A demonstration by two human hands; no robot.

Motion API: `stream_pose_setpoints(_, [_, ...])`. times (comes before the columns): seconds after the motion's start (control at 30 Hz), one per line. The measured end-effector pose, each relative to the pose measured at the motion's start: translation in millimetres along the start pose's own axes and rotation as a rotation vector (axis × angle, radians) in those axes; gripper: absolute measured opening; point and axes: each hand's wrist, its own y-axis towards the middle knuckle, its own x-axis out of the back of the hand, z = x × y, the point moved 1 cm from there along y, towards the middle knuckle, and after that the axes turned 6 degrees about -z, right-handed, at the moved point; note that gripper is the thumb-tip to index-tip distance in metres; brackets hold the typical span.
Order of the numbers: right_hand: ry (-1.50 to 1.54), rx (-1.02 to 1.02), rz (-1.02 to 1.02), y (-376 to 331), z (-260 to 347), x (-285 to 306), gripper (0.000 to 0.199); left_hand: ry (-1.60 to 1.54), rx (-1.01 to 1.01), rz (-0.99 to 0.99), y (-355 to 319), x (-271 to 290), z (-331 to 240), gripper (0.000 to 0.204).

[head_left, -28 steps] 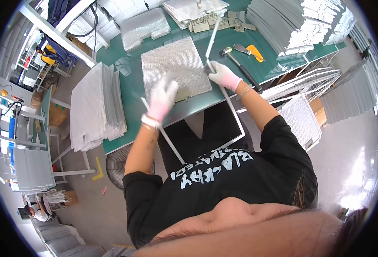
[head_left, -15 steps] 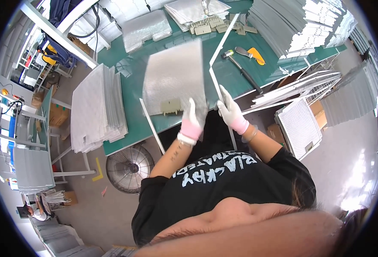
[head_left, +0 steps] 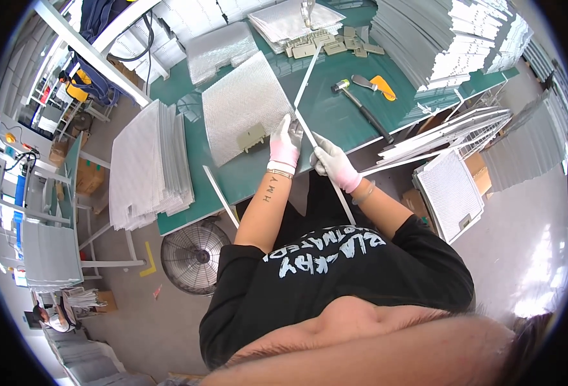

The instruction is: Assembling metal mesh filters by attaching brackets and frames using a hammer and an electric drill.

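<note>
A silvery mesh panel (head_left: 242, 96) lies tilted on the green table, with a beige plastic piece (head_left: 251, 137) at its near edge. My gloved left hand (head_left: 285, 145) is closed at the panel's right edge, thumb up, its fingertips against a thin white frame strip (head_left: 307, 130). In my gloved right hand (head_left: 333, 162) that strip is gripped, slanting along the panel's right side. Its upper length (head_left: 307, 76) bends away over the table at a joint. Another white strip (head_left: 219, 194) juts over the near table edge, left of my left forearm.
Stacked mesh sheets (head_left: 145, 164) stand on the left. A hammer (head_left: 363, 110) and an orange-and-grey tool (head_left: 381, 87) lie on the right. Beige pieces (head_left: 335, 45) sit at the back, beside a tall panel stack (head_left: 425, 38). A round fan (head_left: 197, 256) is below the table.
The mesh panel has turned and shifted slightly left. My left hand has moved up along its right edge. My right hand has brought the white strip left, close against the panel.
</note>
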Motion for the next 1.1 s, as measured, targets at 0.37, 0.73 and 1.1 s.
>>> stream_pose_setpoints(0.37, [-0.601,-0.001,0.098,69.1,51.3,-23.4,0.044,0.271,-0.123,0.039,1.7,10.7,-7.2,0.025])
stream_pose_setpoints(0.73, [-0.400,-0.201,0.177,131.9,27.3,-11.3,0.017,0.645,-0.256,0.174,-138.8,4.7,-100.6,0.040])
stream_pose_setpoints(1.1, [-0.001,-0.224,0.227,111.8,30.7,-5.8,0.015,0.672,-0.312,0.020,-126.1,39.4,-199.5,0.048])
